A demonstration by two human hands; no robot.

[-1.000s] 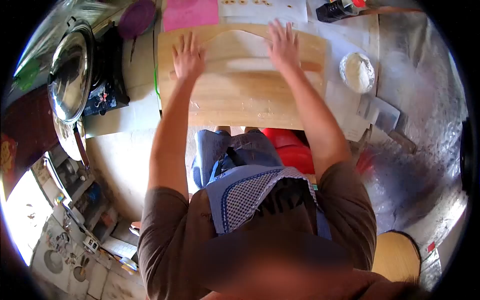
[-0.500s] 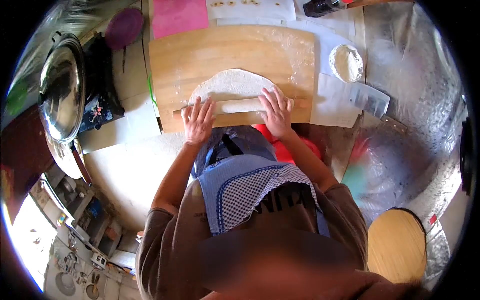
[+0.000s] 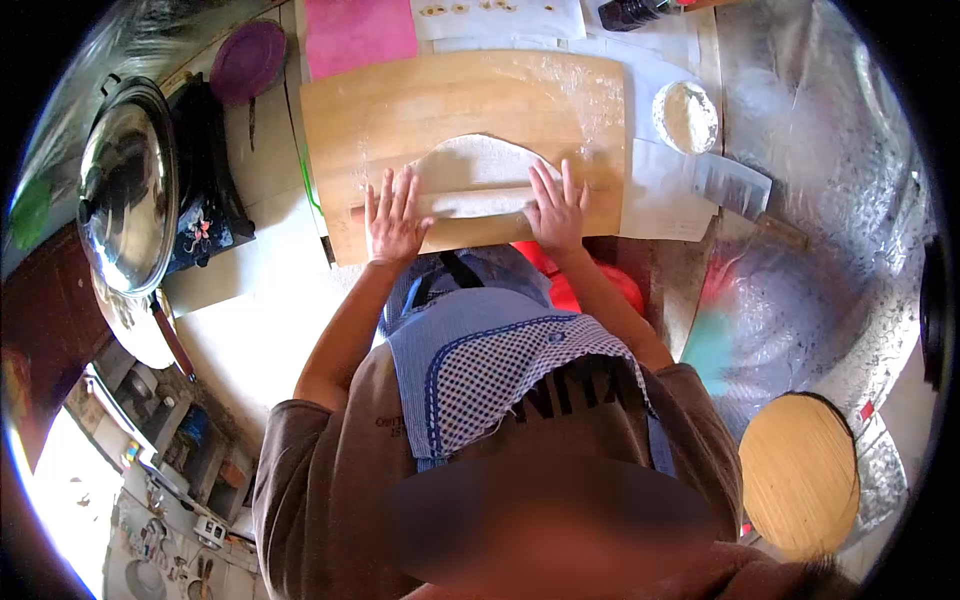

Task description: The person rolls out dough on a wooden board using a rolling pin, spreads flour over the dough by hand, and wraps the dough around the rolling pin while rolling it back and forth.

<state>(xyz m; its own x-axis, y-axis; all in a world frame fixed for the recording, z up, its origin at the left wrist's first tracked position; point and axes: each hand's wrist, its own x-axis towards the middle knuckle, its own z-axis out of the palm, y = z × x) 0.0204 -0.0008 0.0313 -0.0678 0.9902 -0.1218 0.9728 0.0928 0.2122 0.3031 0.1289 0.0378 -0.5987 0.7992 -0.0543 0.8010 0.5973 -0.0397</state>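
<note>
A pale, flattened sheet of dough (image 3: pixel 483 160) lies on a wooden board (image 3: pixel 400 95), its far edge rounded. Across its near part rests a wooden rolling pin (image 3: pixel 480 204), dusted with flour in the middle. My left hand (image 3: pixel 397 220) lies over the pin's left part with fingers stretched forward and the thumb out to the side. Over the right part, my right hand (image 3: pixel 558 210) is flat, its fingers spread. The pin is partly hidden beneath both hands.
Right of the board stand a bowl of white flour (image 3: pixel 686 117) and a cleaver (image 3: pixel 733 185). A lidded metal pot (image 3: pixel 130 185) sits at left, near a purple round object (image 3: pixel 248 62). A pink sheet (image 3: pixel 360 38) lies beyond the board; a round wooden stool (image 3: pixel 800 475) stands lower right.
The pin and both hands have shifted slightly forward, away from my body. My fingers are straighter now, and the visible part of the dough looks narrower. The camera view has moved a little.
</note>
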